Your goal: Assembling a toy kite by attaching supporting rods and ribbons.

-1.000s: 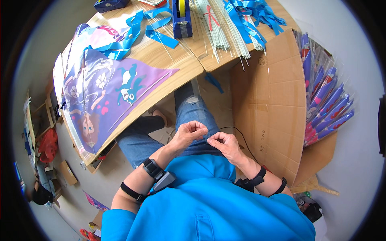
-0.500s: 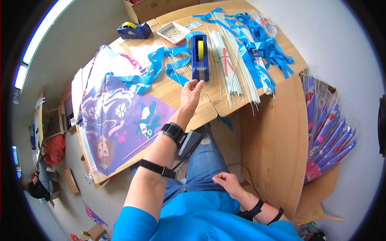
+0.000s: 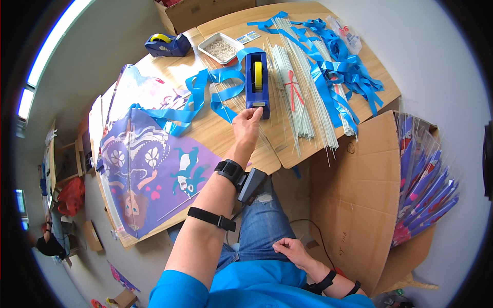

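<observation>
My left hand (image 3: 246, 128) reaches over the table's front edge. Its thumb and fingertips are pinched at the cutter end of a blue tape dispenser (image 3: 250, 77) with a yellow core, apparently on the tape's end, though the clear tape barely shows. Low in front of my lap, my right hand (image 3: 291, 250) has curled fingers pressed together; whatever they hold is too small to make out. Left of my left forearm lies a purple printed kite-like sheet (image 3: 154, 179) with cartoon figures and a thin white rod (image 3: 177, 208) on it. Blue ribbon (image 3: 197, 92) loops beside the dispenser.
Bundles of thin white rods (image 3: 295, 97) and tangled blue ribbon (image 3: 346, 72) cover the table's right side. Farther back stand a white tray (image 3: 241, 45) of small pieces and another tape dispenser (image 3: 172, 47). A cardboard box (image 3: 354, 205) with purple packages (image 3: 426, 190) stands at right.
My left hand has moved up to the dispenser's cutter end, its fingers now touching it. My right hand stays low by my lap. The whole view has shifted slightly.
</observation>
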A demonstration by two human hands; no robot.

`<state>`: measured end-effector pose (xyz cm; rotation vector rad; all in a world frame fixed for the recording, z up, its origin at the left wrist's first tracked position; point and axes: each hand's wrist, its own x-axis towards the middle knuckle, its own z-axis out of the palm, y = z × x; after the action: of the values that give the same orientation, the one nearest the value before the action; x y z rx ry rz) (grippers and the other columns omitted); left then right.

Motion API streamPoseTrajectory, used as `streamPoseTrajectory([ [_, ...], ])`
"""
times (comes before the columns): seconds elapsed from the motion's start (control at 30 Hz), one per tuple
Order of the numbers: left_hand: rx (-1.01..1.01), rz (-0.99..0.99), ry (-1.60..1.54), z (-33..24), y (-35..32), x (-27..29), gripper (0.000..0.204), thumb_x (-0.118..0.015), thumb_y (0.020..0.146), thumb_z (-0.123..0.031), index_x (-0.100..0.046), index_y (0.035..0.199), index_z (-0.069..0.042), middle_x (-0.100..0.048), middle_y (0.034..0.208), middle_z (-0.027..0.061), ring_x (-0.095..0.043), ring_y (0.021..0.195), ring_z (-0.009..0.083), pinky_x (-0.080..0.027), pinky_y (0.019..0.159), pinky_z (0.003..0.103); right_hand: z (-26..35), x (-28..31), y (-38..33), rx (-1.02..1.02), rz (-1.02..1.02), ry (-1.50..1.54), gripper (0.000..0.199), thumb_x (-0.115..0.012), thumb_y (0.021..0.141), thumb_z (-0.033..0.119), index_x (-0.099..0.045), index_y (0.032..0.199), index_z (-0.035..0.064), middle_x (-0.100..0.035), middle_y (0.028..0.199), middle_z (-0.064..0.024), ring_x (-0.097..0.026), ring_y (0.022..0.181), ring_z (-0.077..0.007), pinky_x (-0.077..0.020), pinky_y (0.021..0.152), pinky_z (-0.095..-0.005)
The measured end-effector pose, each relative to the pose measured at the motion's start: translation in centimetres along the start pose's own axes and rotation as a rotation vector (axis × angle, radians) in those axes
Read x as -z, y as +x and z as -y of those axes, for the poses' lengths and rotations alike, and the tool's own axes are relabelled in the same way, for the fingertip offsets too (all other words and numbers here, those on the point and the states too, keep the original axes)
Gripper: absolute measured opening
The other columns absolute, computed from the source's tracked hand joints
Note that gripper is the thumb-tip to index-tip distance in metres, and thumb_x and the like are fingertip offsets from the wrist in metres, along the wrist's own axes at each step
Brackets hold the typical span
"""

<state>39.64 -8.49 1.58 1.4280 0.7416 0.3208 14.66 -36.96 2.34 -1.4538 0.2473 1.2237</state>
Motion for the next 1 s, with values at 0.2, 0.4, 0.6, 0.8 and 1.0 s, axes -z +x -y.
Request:
streamPoseTrajectory([
  [0.2, 0.017, -0.111, 0.033, 1.2, -0.1, -0.4, 0.024, -0.072, 0.083, -0.026, -0.071, 0.091, -0.003, -0.065, 0.075, 0.0010, -0.055, 0.069, 0.0092, -0.045, 0.065, 0.026, -0.3, -0.1, 0.4, -0.015, 0.011, -0.013, 0.020, -0.066, 0.089, 0.016, -0.067, 0.097, -0.0019, -0.066, 0.089, -0.0055, -0.060, 0.083, -0.0102, -0.0486, 0.076, -0.0233],
  [0.4, -0.163, -0.079, -0.399, -2.9, -3.3, 6.6, 0.018, -0.070, 0.087, -0.022, -0.069, 0.102, -0.013, -0.063, 0.092, -0.0073, -0.052, 0.083, 0.0050, -0.035, 0.074, 0.023, 1.2, 2.2, -0.8, 0.088, 0.106, 0.222, 0.009, -0.061, 0.091, 0.010, -0.063, 0.092, 0.0009, -0.065, 0.092, -0.0071, -0.060, 0.085, -0.0125, -0.0492, 0.079, -0.0258],
  [0.6, -0.185, -0.426, -0.312, 0.2, -13.9, 27.5, 0.034, -0.065, 0.090, -0.027, -0.060, 0.121, -0.015, -0.056, 0.113, -0.0051, -0.048, 0.104, 0.0091, -0.034, 0.092, 0.031, 6.6, 3.0, -1.7, 0.072, 0.245, -0.071, 0.012, -0.066, 0.089, 0.010, -0.063, 0.092, -0.0008, -0.065, 0.086, -0.0061, -0.062, 0.080, -0.0123, -0.0517, 0.075, -0.0252],
  [0.8, 0.119, -0.728, -0.461, 9.9, -29.4, 37.0, 0.035, -0.064, 0.091, -0.026, -0.055, 0.125, -0.022, -0.056, 0.108, -0.0096, -0.048, 0.100, 0.0052, -0.034, 0.085, 0.028, 9.2, 2.1, 0.5, 0.044, 0.389, -0.467, 0.011, -0.067, 0.086, 0.008, -0.058, 0.082, 0.0021, -0.063, 0.073, -0.0024, -0.059, 0.066, -0.0078, -0.0494, 0.060, -0.0227],
  [1.0, 0.157, -0.825, -0.616, 13.6, -35.3, 38.4, 0.030, -0.065, 0.090, -0.019, -0.056, 0.119, -0.024, -0.057, 0.104, -0.0104, -0.052, 0.092, 0.0051, -0.038, 0.085, 0.028, 7.6, -0.7, 2.6, 0.204, 0.217, -0.909, 0.022, -0.070, 0.079, 0.017, -0.065, 0.092, -0.0002, -0.064, 0.079, -0.0049, -0.061, 0.074, -0.0131, -0.0501, 0.067, -0.0275],
])
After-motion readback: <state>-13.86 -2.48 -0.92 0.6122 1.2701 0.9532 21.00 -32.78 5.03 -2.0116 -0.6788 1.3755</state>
